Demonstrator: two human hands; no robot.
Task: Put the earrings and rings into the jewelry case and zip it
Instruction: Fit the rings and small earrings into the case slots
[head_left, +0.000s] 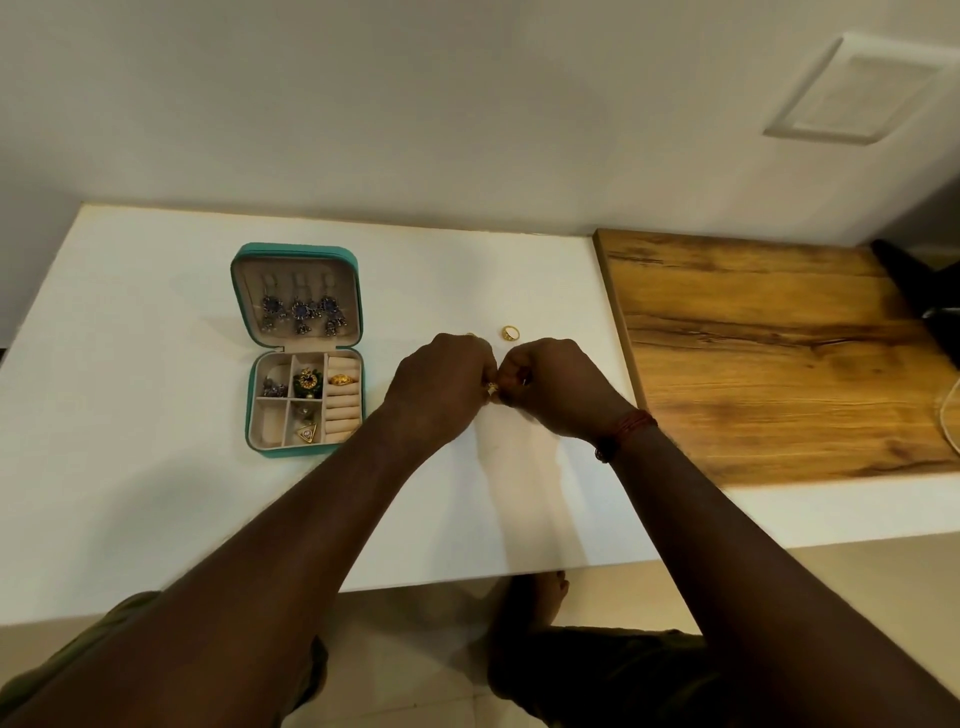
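The left hand (441, 387) and right hand (550, 389) meet knuckle to knuckle over the white table (156, 493), fingers curled, both pinching a small gold piece (492, 387) between them. Just beyond the hands a gold ring (510, 333) lies loose on the table. The teal jewelry case (293, 250) sits open to the left, blue earrings (300, 312) hanging in its lid, more pieces in its tray

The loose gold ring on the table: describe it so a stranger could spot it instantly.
On the white table, look between the open teal jewelry case and the wooden board. Just beyond the right hand lies a gold ring, loose on the surface; the other gold ring sits inside the case.
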